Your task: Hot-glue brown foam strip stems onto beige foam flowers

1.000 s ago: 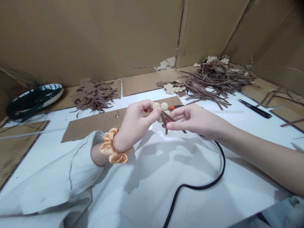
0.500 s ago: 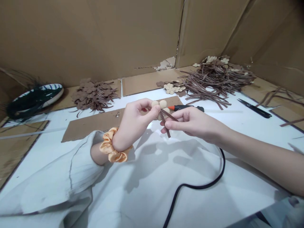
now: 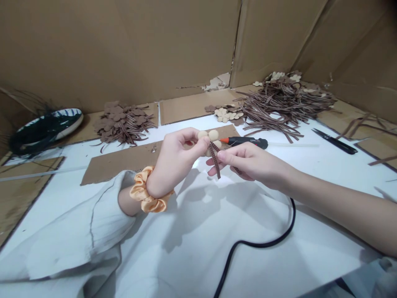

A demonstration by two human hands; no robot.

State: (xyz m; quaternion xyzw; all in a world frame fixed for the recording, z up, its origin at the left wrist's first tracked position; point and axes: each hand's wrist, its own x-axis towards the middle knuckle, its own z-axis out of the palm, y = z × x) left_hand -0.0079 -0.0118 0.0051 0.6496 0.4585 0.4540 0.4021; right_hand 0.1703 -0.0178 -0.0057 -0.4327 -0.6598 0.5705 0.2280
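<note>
Tan flower [image 3: 213,135] gripped by left hand [image 3: 181,163]; checked ribbon strip [image 3: 214,159] pinched against it by right hand [image 3: 248,161]; glue gun [image 3: 245,142] lying at 1 o'clock; ribbon strip pile [image 3: 279,103] left unused at 1 o'clock.

The ribbon [image 3: 214,159] looks brown-and-cream checked (hard to be sure at this size) beside the pale beige felt flower [image 3: 208,138]. The satin scrunchie [image 3: 148,192] is a golden orange — plain, no pattern — while the glue gun [image 3: 245,142] is black with an orange tip, its cord [image 3: 257,244] black too.
</note>
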